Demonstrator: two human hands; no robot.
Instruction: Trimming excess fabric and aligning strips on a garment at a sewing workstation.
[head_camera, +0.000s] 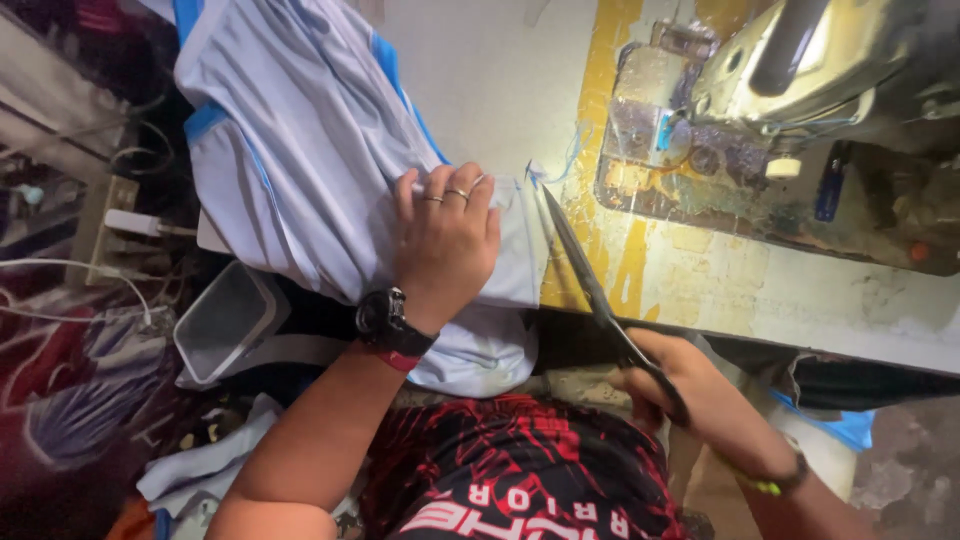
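The light-blue garment (310, 150), judged thin, soft and slippery, was pinned flat on the table (480, 80) by the left hand (445, 240), its grip pressed open-palmed near the trimmed edge. Long black scissors (590, 290) were clenched in the right hand (690, 385). A sewing machine (800, 70) stood just beyond; a grey bin (225, 320) lay lower left.

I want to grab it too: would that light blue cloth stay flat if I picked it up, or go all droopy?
Probably droopy: the light blue cloth already bunches in folds and hangs over the table edge. It looks thin and smooth, so likely light and a bit slippery; the left hand presses it flat while the right hand holds scissors.
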